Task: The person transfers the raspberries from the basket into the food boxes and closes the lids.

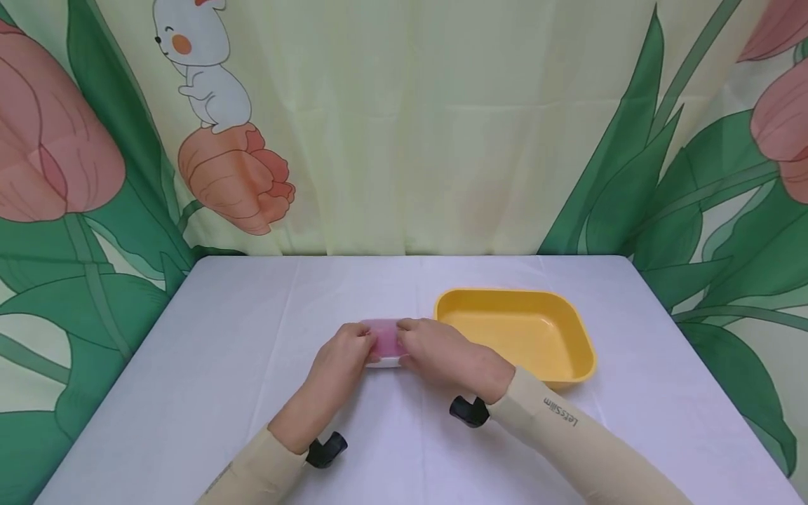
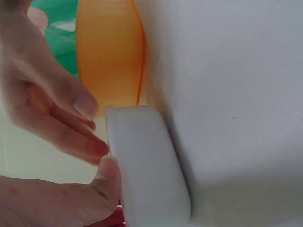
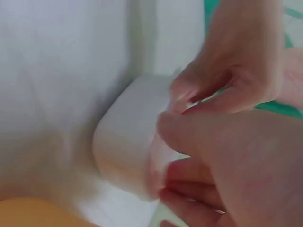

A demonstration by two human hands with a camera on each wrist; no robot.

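Note:
A small white box (image 2: 147,165) with a pink lid (image 1: 385,337) stands on the table between my two hands. My left hand (image 1: 341,358) pinches the lid at its left end, and in the left wrist view the left thumb (image 2: 109,175) presses against the rim. At the opposite end my right hand (image 1: 442,351) holds the lid's edge, its thumb (image 3: 175,127) along the near rim and its fingers (image 3: 189,179) over the top. The lid lies on the box, partly hidden by both hands.
Just right of the box, behind my right forearm, stands a yellow tray (image 1: 514,291) with raised sides. A white cloth (image 1: 208,393) covers the table, and a curtain (image 1: 442,126) printed with tulips hangs behind its far edge. Black wrist cameras (image 1: 327,450) sit under both sleeves.

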